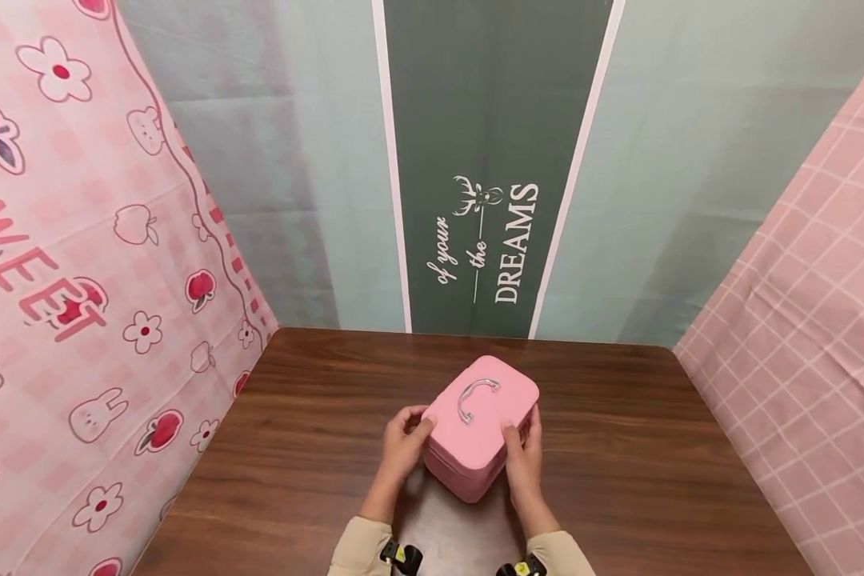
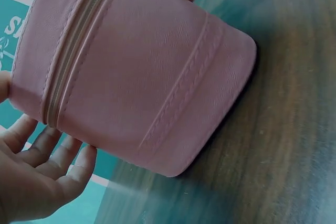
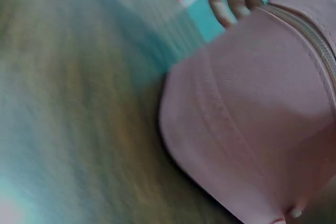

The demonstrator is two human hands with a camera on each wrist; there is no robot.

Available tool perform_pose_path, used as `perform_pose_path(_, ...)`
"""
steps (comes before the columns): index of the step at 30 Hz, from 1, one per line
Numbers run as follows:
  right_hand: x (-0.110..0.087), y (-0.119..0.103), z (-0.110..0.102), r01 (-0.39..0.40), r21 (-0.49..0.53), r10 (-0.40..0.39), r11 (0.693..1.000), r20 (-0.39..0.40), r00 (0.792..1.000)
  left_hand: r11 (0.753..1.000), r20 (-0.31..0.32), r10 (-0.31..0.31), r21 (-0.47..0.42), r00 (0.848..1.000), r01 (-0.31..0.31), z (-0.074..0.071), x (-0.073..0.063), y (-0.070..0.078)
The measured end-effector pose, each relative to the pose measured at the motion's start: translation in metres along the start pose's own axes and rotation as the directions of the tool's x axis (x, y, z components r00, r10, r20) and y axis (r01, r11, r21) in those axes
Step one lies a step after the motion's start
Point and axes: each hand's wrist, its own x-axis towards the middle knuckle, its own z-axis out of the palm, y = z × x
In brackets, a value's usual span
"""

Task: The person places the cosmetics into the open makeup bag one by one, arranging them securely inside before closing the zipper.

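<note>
A pink zip-up vanity case (image 1: 481, 436) with a silver carry handle (image 1: 475, 396) on its lid stands at a slant near the table's front. My left hand (image 1: 402, 438) holds its left corner, thumb by the lid's edge. In the left wrist view, the fingers (image 2: 79, 174) of that hand bend against the case below its zip (image 2: 86, 35). Across from it, my right hand (image 1: 524, 460) grips the right side, with the thumb on the lid and fingers round the wall. The zip runs closed along the visible sides. The case's far side is hidden.
The brown wooden table (image 1: 619, 464) lies under the case. A green and grey-blue curtain (image 1: 504, 120) with white lettering hangs behind it. Patterned pink cloth (image 1: 101, 320) covers the left, and pink checked cloth (image 1: 821, 320) covers the right.
</note>
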Motion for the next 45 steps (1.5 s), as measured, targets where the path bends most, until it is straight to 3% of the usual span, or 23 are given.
perform_pose_path(5, -0.009, 0.006, 0.011, 0.017, -0.008, -0.018, 1.000, -0.070, 0.997, 0.998, -0.070, -0.063, -0.031, 0.996, 0.061, -0.003, 0.014, -0.015)
perform_pose_path(9, -0.013, 0.007, 0.015, 0.034, 0.001, -0.034, 0.999, -0.090, 0.995, 0.996, -0.080, -0.075, -0.053, 0.994, 0.071, -0.004, 0.013, -0.009)
perform_pose_path(13, -0.014, -0.001, 0.015, 0.014, -0.002, -0.014, 1.000, -0.080, 0.997, 1.000, -0.138, -0.024, -0.019, 0.990, 0.022, 0.001, 0.000, 0.004)
perform_pose_path(18, -0.009, -0.007, 0.006, -0.042, -0.018, 0.040, 0.999, -0.088, 0.995, 0.990, -0.242, 0.056, 0.137, 0.969, -0.023, 0.015, -0.021, -0.019)
perform_pose_path(21, 0.003, -0.009, 0.001, -0.016, -0.027, 0.012, 1.000, -0.120, 0.993, 0.990, -0.248, 0.073, 0.131, 0.966, -0.041, 0.028, -0.039, -0.026)
perform_pose_path(25, 0.029, -0.015, -0.006, 0.005, -0.087, -0.017, 0.996, -0.147, 0.989, 0.994, -0.287, 0.047, 0.109, 0.957, -0.017, 0.046, -0.057, -0.022)
perform_pose_path(28, 0.051, -0.016, -0.013, -0.010, -0.136, -0.003, 0.991, -0.095, 0.995, 0.994, -0.333, 0.008, 0.101, 0.943, 0.027, 0.058, -0.066, -0.015)
perform_pose_path(31, 0.068, -0.011, -0.021, -0.006, -0.152, 0.013, 0.988, 0.042, 0.999, 0.996, -0.358, -0.010, 0.075, 0.934, 0.040, 0.068, -0.071, -0.011)
perform_pose_path(36, 0.084, 0.002, -0.036, 0.012, -0.064, 0.003, 0.998, 0.234, 0.972, 0.996, -0.369, -0.008, 0.078, 0.929, 0.039, 0.079, -0.071, -0.015)
perform_pose_path(41, 0.082, 0.000, -0.038, 0.002, -0.022, 0.003, 1.000, 0.221, 0.975, 0.994, -0.379, 0.036, 0.111, 0.925, 0.006, 0.080, -0.068, -0.020)
perform_pose_path(45, 0.076, -0.006, -0.035, -0.028, -0.002, 0.028, 1.000, 0.180, 0.983, 0.993, -0.351, 0.053, 0.119, 0.935, -0.011, 0.076, -0.066, -0.023)
